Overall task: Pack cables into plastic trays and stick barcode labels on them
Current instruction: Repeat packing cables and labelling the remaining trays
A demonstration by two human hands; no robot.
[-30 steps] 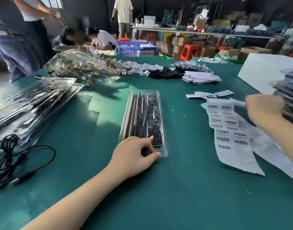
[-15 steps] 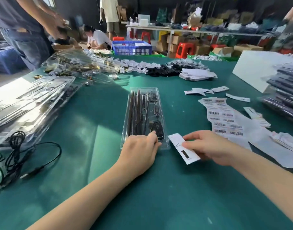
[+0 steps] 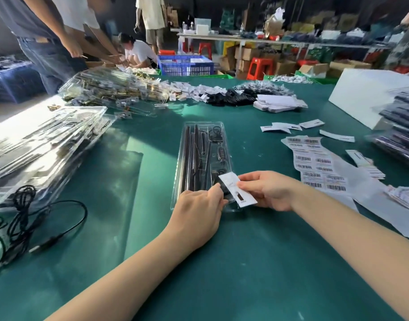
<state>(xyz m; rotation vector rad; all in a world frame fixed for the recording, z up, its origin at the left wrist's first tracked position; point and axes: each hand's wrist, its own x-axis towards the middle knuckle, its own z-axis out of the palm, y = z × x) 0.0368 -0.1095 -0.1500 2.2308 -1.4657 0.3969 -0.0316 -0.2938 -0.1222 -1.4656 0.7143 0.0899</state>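
The right hand (image 3: 266, 191), which half a second ago held the white card (image 3: 237, 189) just right of the clear tray (image 3: 204, 158), now pinches it over the tray's near right corner. The left hand (image 3: 198, 213) keeps its curled fingers on the tray's near end, so the card looks about to go on.

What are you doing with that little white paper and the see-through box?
A person is packing cables. The left hand holds the near end of a clear plastic tray on the green table. The right hand pinches a small white card over that end. A sheet of barcode labels lies to the right.
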